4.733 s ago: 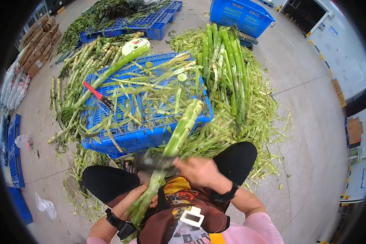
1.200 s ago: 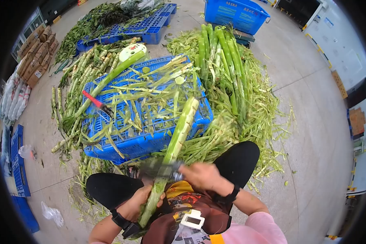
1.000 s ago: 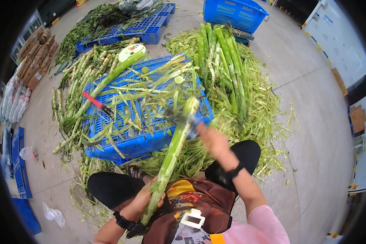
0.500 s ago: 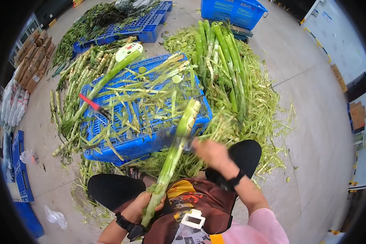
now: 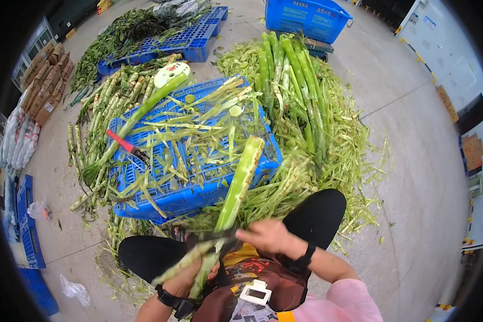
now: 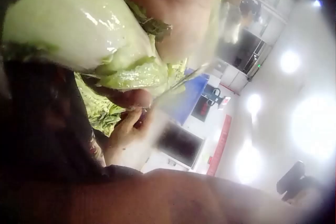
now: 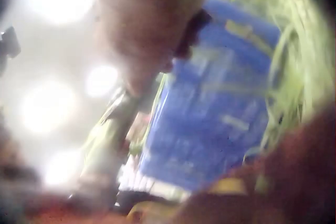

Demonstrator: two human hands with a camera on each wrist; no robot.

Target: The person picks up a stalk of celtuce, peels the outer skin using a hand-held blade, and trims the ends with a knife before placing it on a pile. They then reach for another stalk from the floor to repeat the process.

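A thick celtuce stalk [image 5: 240,182] slants up from the lap, its pale cut end near the edge of the blue crate [image 5: 188,199]. My left hand [image 5: 184,278] grips its lower end; in the left wrist view the wet, pale stalk [image 6: 79,22] fills the upper left beside that hand. My right hand [image 5: 267,236] holds a dark, motion-blurred knife [image 5: 220,234] across the stalk, low down, just above the left hand. A long strip of peel [image 5: 185,262] hangs from the blade over the left hand. The right wrist view is blurred around the right hand [image 7: 149,24].
On the upturned crate lie peel scraps, a red-handled tool [image 5: 126,143] and a long celtuce stalk [image 5: 153,103]. Peeled stalks [image 5: 300,80] rest on a peelings heap [image 5: 343,177] at right. Unpeeled stalks [image 5: 110,102] are piled left, with a blue basket [image 5: 306,21] behind.
My right hand swung the knife up towards the stalk's top end, then drew it back down to just above the left hand. A long peel strip has come away. The left hand keeps its grip.
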